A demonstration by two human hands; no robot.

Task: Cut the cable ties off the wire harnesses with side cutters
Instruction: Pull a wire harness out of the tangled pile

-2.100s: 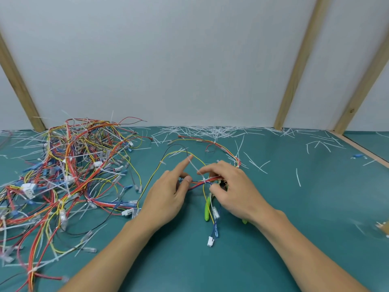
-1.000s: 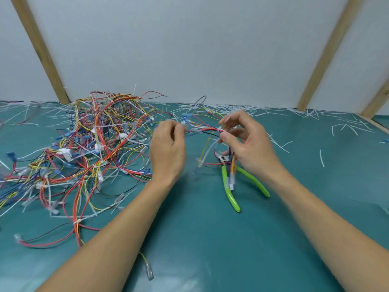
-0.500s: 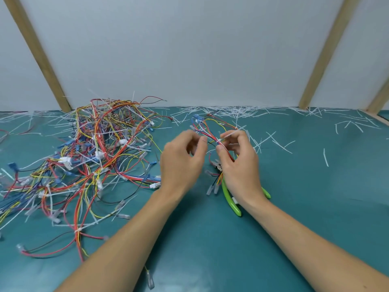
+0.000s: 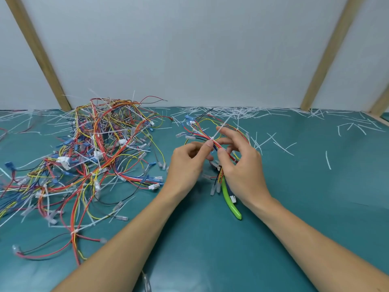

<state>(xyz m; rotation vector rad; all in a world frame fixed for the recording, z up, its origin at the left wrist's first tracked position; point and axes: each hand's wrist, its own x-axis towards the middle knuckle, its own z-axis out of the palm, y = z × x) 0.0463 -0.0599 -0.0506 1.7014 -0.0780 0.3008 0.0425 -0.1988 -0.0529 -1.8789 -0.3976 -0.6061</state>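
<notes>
— What is held by the two hands?

— A small wire harness (image 4: 207, 138) of red, yellow, blue and black wires is held above the teal tabletop (image 4: 315, 197). It is pinched between thumb and forefinger of the left hand (image 4: 185, 165), and gripped by the curled fingers (image 4: 224, 157) of the right hand (image 4: 242, 167) just beside that pinch. So both hands are clenched on the same bundle, almost touching each other.

— Is a cable tie seen on it?

— Yes. A white cable tie (image 4: 219, 131) is wrapped round the bundle just beyond the left thumb tip, and its loose tail is pointed up and away towards the wall.

— And where are the side cutters?

— The side cutters (image 4: 230, 202), with bright green handles, are seen under the right hand. One handle is shown sticking out below the palm towards the viewer; the head is hidden behind the hand and the hanging wire ends. Whether the tool is gripped or merely lying on the tabletop cannot be told.

— What else is laid out?

— A large tangled pile of harnesses (image 4: 94, 161), many bound with white ties, is spread over the left of the tabletop. Cut white tie pieces (image 4: 242, 113) are scattered along the back edge by the white wall (image 4: 189, 49) and to the right.
</notes>
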